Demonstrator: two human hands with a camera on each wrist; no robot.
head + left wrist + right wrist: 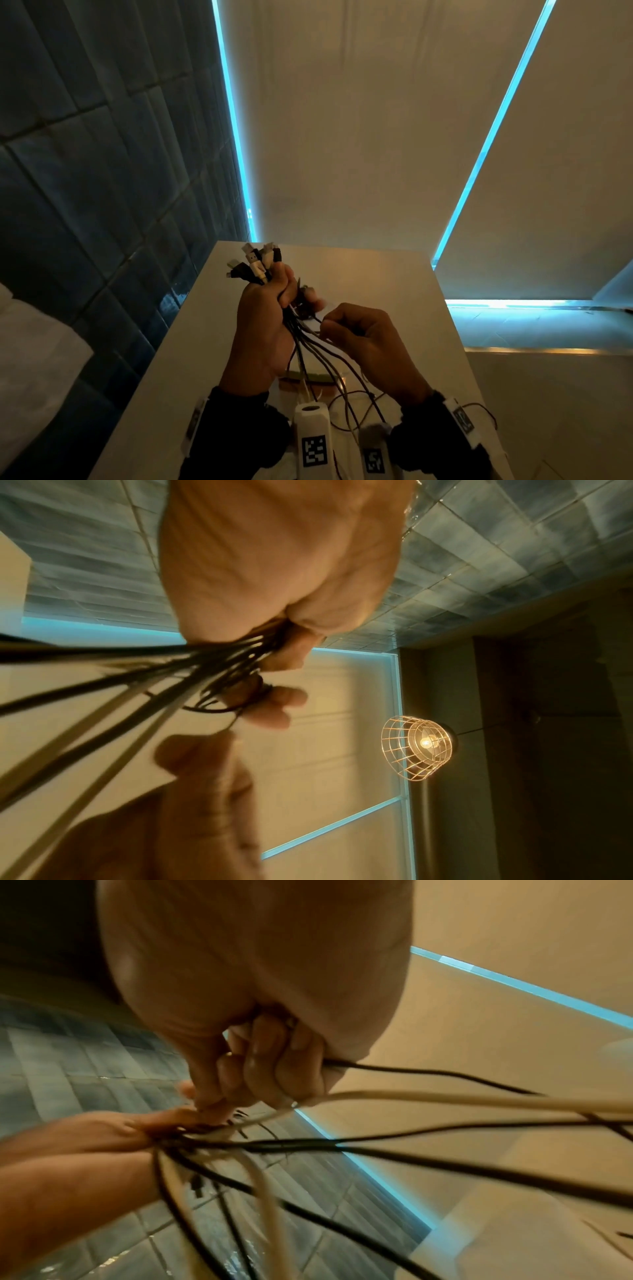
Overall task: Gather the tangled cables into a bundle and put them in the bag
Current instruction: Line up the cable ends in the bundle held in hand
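Head view is showing the left hand [263,322] clenching around a bunch of black and white cables [308,346], raised above the table [191,359]. Their plugs [255,262] are sticking out of the top of the fist toward 12 o'clock, while the loose lengths are trailing down toward 6 o'clock and spreading over the table near the wrist cameras [313,442]. At 3 o'clock of that fist, the right hand [373,346] is curling its fingers and pinching a few strands just beside the bunch.

Left wrist view is showing the cables [212,658] fanning out from the fist [274,561] toward 9 o'clock, with a wire-caged lamp [419,746] glowing at 3 o'clock.

Right wrist view is showing the right fingers [260,1066] closing on a black and a white strand, the rest of the cables [377,1150] running to the left hand [103,1134] at 9 o'clock. No frame is showing the bag.
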